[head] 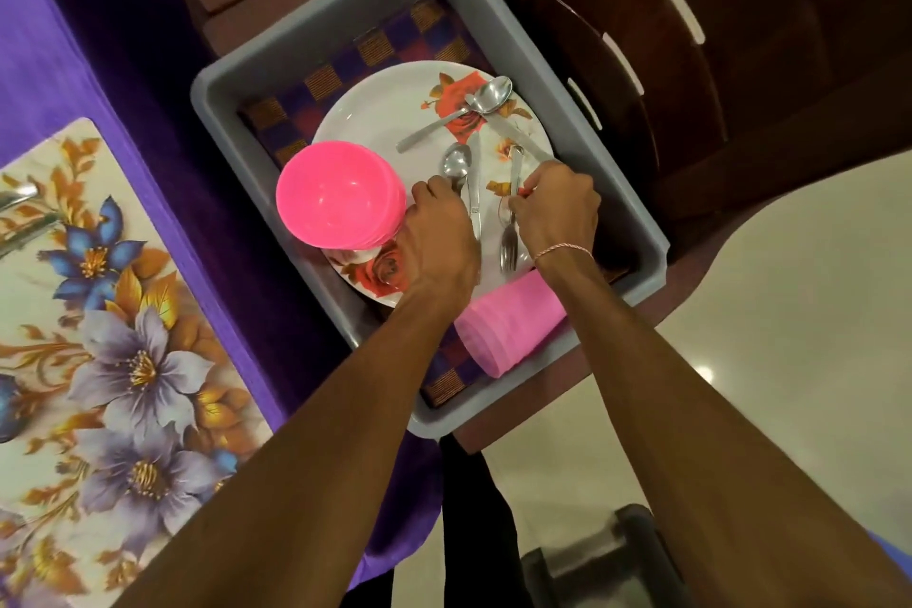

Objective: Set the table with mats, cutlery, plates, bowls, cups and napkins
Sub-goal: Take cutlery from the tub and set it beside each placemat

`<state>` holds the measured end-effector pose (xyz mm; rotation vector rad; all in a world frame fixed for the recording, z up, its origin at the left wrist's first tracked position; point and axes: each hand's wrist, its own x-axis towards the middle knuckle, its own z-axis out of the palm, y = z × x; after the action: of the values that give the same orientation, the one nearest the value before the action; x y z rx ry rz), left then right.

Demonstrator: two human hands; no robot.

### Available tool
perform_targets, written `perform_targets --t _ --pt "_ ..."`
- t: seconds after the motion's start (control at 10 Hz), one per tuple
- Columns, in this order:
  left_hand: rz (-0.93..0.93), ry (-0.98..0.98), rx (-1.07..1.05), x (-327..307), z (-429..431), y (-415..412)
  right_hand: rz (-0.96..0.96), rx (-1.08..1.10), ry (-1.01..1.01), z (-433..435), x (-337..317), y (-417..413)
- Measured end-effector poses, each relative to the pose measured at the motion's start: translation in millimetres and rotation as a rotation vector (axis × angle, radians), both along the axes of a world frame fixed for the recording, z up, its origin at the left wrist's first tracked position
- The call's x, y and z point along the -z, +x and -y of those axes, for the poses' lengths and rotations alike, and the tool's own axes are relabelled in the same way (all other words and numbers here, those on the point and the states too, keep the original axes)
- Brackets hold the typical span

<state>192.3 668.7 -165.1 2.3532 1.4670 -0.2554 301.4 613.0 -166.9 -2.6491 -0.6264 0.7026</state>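
Observation:
A grey plastic tub (498, 10) holds a white rose-patterned plate (375, 109), stacked pink bowls (335, 195), pink cups (508, 326) lying on their side, and loose cutlery. My left hand (437, 232) pinches the handle of a spoon (456, 163) on the plate. My right hand (557, 202) pinches the handle of a fork (508, 239) whose tines point toward me. Another spoon (486, 96) and a knife (475, 193) lie on the plate. A floral mat (113, 336) lies on the purple tablecloth at left.
A checked purple and gold mat (345, 64) lies under the plate in the tub. The tub sits on a wooden chair (641, 64) beside the table. Cutlery (19, 207) rests at the floral mat's far left edge. Pale tiled floor (740, 311) lies to the right.

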Motion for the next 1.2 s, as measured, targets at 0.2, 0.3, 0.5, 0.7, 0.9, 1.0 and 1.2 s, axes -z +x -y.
perform_targets --t 0.2,0.3,0.5,0.7,0.9,1.0,1.2 --pt "-0.155 -0.015 0.061 4 -9 13 -0.055 0.028 0.024 -6 -9 -2" --pt "-0.194 0.011 0.15 3 -11 15 -0.01 0.003 0.091 -3 -12 -5" --pt "-0.178 0.024 0.198 -1 -17 10 -0.016 -0.033 0.086 -15 -12 -16" --pt "-0.117 -0.07 0.089 -13 -13 -3 -0.058 -0.006 -0.033 -38 -15 -21" --pt "0.058 -0.192 -0.094 -27 -2 -21 -0.09 -0.011 -0.102 -51 -14 -20" --pt "0.126 -0.188 -0.104 -31 3 -37 -0.138 0.0 -0.111 -57 -16 -28" --pt "0.304 -0.203 -0.16 -35 10 -56 -0.12 -0.023 -0.144 -63 -16 -31"
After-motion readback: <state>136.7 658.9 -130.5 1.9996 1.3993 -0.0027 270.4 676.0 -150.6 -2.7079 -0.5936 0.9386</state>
